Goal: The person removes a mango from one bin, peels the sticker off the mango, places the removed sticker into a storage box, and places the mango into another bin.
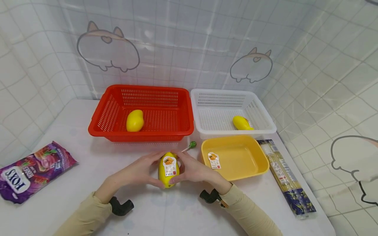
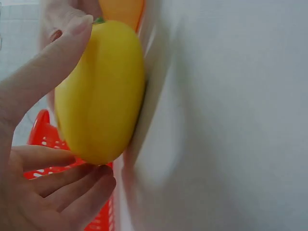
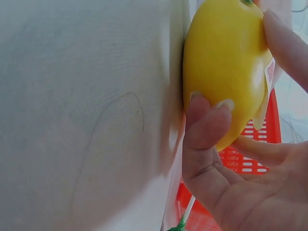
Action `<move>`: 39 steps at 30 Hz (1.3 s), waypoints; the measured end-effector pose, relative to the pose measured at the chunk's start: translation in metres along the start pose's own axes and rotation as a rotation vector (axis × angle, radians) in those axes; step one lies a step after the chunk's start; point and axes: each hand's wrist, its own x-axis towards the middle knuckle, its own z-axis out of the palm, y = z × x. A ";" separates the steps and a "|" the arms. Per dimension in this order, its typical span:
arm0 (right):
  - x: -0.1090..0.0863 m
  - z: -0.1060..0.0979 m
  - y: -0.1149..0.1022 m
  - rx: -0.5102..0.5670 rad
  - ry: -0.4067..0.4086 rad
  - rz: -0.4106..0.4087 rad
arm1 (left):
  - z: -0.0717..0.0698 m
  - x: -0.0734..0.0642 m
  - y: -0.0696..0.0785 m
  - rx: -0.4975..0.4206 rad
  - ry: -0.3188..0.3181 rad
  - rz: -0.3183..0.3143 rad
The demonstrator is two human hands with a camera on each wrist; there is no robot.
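A yellow mango (image 1: pixel 162 170) with a white printed label (image 1: pixel 170 166) on its upper side is low over the white table, between both hands. My left hand (image 1: pixel 138 172) holds it from the left; in the left wrist view its thumb (image 2: pixel 65 48) lies at the stem end and its fingers curl at the other end. From the right, my right hand (image 1: pixel 192 167) grips the same mango, with bent fingers (image 3: pixel 207 120) against its side. The right wrist view shows an edge of the label (image 3: pixel 262 106) standing away from the skin.
Behind are a red basket (image 1: pixel 147 135) with one mango (image 1: pixel 135 120) and a white basket (image 1: pixel 233 132) with another labelled mango (image 1: pixel 242 123). A yellow bin (image 1: pixel 236 160) bears a similar label. A green lollipop (image 1: pixel 193 144), a purple snack bag (image 1: pixel 38 170) and a clear-and-blue package (image 1: pixel 284 177) lie around.
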 end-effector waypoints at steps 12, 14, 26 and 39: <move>-0.007 -0.013 -0.005 -0.073 0.051 0.085 | 0.004 0.002 0.000 -0.026 -0.008 -0.009; -0.009 -0.016 -0.006 -0.077 0.068 0.103 | 0.005 0.002 0.000 -0.027 -0.012 -0.014; -0.007 -0.015 -0.008 -0.119 0.138 0.017 | 0.007 0.001 0.002 -0.022 -0.017 -0.027; -0.004 -0.015 -0.008 -0.094 0.181 0.040 | 0.010 0.002 0.003 -0.025 0.010 -0.045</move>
